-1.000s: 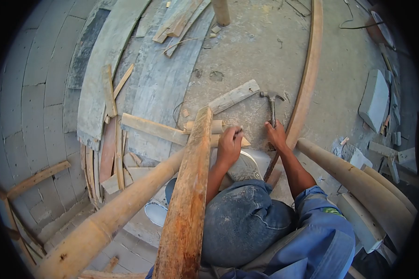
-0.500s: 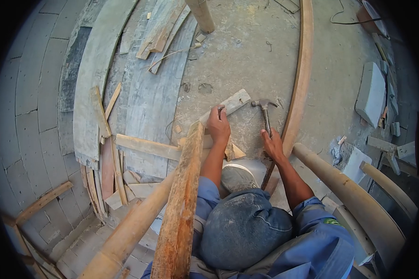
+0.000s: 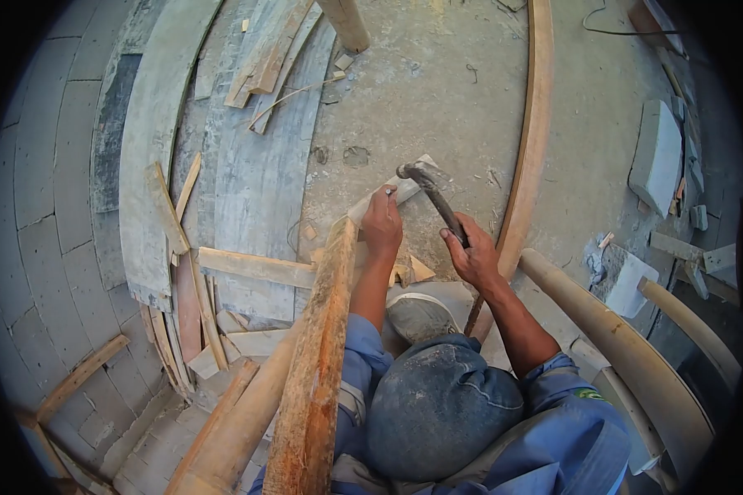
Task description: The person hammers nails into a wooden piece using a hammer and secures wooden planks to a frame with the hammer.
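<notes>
In my right hand (image 3: 475, 252) is a claw hammer (image 3: 434, 196), gripped by its handle. Its head is raised above the pale end of a wooden board (image 3: 409, 181) low over the floor. My left hand (image 3: 381, 223) is closed at that board, pinching a nail (image 3: 389, 192) whose small metal tip shows between the fingers. The hammer head is a short way up and right of those fingers, apart from them. A rough upright timber (image 3: 315, 363) rises close beside my left forearm, its top end near the board.
Bamboo poles (image 3: 619, 346) slant past on both sides of me. A long wooden beam (image 3: 530, 124) lies on the concrete floor to the right. Planks (image 3: 264, 181) and wood scraps spread on the left by a block wall (image 3: 33, 190). Broken blocks (image 3: 657, 157) lie far right.
The hammer has swung up and left, its head now nearer my left hand. My right hand has turned with it. My left hand stays at the board; the whole view has shifted slightly.
</notes>
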`<state>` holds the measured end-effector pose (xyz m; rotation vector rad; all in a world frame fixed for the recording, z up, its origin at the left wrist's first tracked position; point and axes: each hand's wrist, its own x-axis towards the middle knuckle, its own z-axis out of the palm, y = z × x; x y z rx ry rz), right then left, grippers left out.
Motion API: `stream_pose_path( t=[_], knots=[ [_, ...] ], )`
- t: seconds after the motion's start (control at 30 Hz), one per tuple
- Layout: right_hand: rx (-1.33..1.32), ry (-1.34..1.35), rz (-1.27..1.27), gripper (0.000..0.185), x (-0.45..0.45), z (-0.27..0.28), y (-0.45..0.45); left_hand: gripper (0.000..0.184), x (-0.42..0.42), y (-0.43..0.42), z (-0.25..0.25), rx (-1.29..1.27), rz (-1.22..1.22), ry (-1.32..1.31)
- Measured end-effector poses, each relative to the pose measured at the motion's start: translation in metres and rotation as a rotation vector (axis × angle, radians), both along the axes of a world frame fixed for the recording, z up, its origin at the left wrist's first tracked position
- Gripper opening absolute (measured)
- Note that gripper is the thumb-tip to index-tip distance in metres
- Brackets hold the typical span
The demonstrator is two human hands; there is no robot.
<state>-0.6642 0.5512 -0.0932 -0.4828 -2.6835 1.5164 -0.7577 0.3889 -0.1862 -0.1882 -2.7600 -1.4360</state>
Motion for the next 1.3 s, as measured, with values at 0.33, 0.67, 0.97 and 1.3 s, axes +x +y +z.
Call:
stream_pose_path(
  t=[0.33, 0.67, 0.97, 1.3],
  knots=[
    [0.096, 0.15, 0.154, 0.042, -0.004, 0.032, 0.001, 0.022, 0.01, -0.005, -0.009, -0.172, -0.061, 0.061],
    [0.081, 0.38, 0.197, 0.053, 0.002, 0.062, -0.004, 0.023, 0.013, -0.007, -0.028, -0.097, -0.027, -0.084],
    [0.179, -0.176, 0.209, 0.044, 0.018, 0.027, -0.005, 0.025, 0.004, -0.004, -0.018, -0.04, -0.001, 0.133],
    [0.137, 0.098, 0.207, 0.048, 0.017, 0.025, -0.004, 0.027, 0.011, -0.009, -0.017, -0.112, -0.052, -0.051]
  ],
)
